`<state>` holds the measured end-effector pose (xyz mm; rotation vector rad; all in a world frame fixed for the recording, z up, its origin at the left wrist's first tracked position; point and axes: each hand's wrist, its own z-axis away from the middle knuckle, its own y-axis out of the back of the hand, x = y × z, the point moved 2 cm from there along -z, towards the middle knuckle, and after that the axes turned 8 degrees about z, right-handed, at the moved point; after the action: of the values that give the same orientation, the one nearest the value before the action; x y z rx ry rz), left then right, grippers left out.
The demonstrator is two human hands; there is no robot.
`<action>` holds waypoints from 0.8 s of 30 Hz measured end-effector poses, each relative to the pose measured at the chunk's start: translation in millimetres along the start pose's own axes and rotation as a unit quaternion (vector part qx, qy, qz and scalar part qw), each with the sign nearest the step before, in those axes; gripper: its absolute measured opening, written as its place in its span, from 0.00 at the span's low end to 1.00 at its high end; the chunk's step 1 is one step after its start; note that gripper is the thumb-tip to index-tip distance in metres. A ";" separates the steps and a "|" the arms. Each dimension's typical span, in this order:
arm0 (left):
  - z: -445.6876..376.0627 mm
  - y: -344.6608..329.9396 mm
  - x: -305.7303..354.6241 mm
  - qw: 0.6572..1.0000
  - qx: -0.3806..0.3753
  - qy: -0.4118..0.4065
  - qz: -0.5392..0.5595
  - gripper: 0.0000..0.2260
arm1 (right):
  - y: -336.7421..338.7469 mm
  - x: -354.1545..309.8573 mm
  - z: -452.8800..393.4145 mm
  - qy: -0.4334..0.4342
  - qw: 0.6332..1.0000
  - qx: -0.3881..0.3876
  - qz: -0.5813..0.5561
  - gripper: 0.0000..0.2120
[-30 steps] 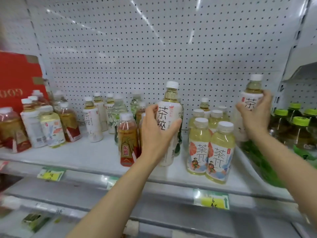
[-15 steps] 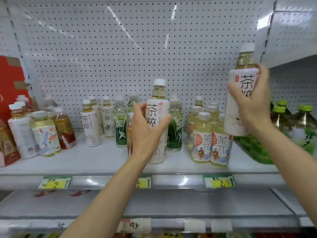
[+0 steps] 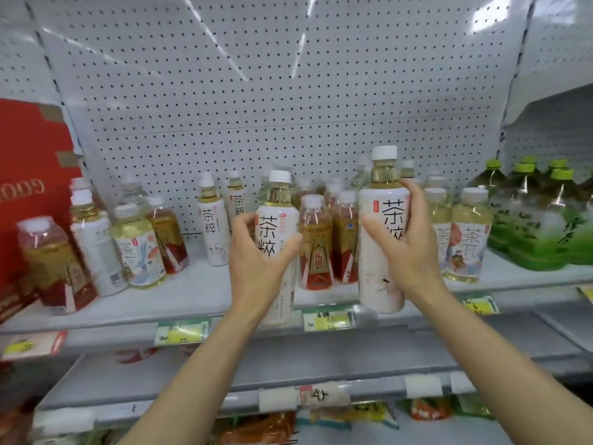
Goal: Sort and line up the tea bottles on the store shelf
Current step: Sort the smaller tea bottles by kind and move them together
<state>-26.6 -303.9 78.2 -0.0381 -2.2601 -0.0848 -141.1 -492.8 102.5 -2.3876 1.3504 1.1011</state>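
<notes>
The left hand [image 3: 256,268] holds one white tea bottle [image 3: 278,239] and the right hand [image 3: 407,252] holds another white bottle [image 3: 380,252], both in front of the shelf [image 3: 199,293], with red-label bottles [image 3: 316,245] between the hands.

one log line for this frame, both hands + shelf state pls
left hand: grips white-label tea bottle | right hand: grips second white-label tea bottle | both upright at shelf front | matching pair behind-left

shelf [image 3: 205,293]: held bottles [image 3: 278,239] front-centre | boxes [image 3: 29,175] far left | capped bottles [image 3: 542,220] far right
</notes>
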 end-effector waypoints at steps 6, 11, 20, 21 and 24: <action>-28.1 42.9 -28.8 0.998 0.061 0.003 -0.025 0.28 | -82.4 -21.7 14.9 0.013 0.995 -0.078 -0.068 0.30; -50.8 77.7 -58.1 0.993 0.114 0.005 -0.041 0.29 | -140.4 -25.1 9.3 0.022 0.988 -0.133 -0.081 0.30; -93.2 113.1 -105.4 0.992 0.118 0.028 -0.041 0.30 | -262.4 15.1 -42.0 -0.024 0.993 -0.118 0.017 0.34; -98.3 114.8 -111.8 0.992 0.114 0.030 -0.042 0.30 | -276.3 19.3 -47.1 -0.033 0.993 -0.109 0.023 0.34; -110.9 117.8 -128.1 0.994 0.097 0.035 -0.045 0.30 | -312.1 27.8 -58.4 -0.065 0.993 -0.089 0.046 0.31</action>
<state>147.0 -194.5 55.6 0.1684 -2.1891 0.0833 147.3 -362.1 66.1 -2.3442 1.3841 1.4324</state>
